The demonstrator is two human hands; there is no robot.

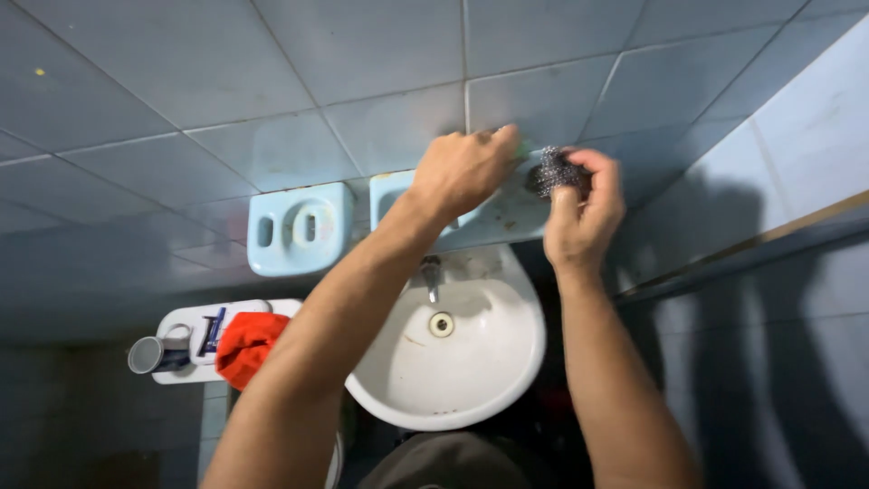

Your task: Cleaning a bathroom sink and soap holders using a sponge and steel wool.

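Right hand (pixel 584 213): fingers curled round a steel wool scourer (pixel 554 172), grasping it and pressing it against the right end of a pale blue ceramic wall shelf (pixel 493 217).

Left hand (pixel 463 170): laid knuckles-up over the upper edge of the same shelf, just left of the scourer, fingers bent; a sliver of something green shows at the fingertips, too hidden to tell whether it is gripped.

Wall shelf: fixed to the blue-grey tiled wall (pixel 272 72), directly above the basin.

White washbasin (pixel 489 362): rounded bowl below both hands, metal tap (pixel 432 276) at its back edge, drain (pixel 441 324) at centre, brownish marks on the bowl.

Pale blue ceramic holder (pixel 299 228): with slots and a round opening, on the wall left of the shelf.

White rack (pixel 181 321): lower left, carrying a grey cup (pixel 145 355) at its left end, a dark blue item (pixel 214 330) in the middle, and an orange-red cloth (pixel 246 347) draped over its right end.
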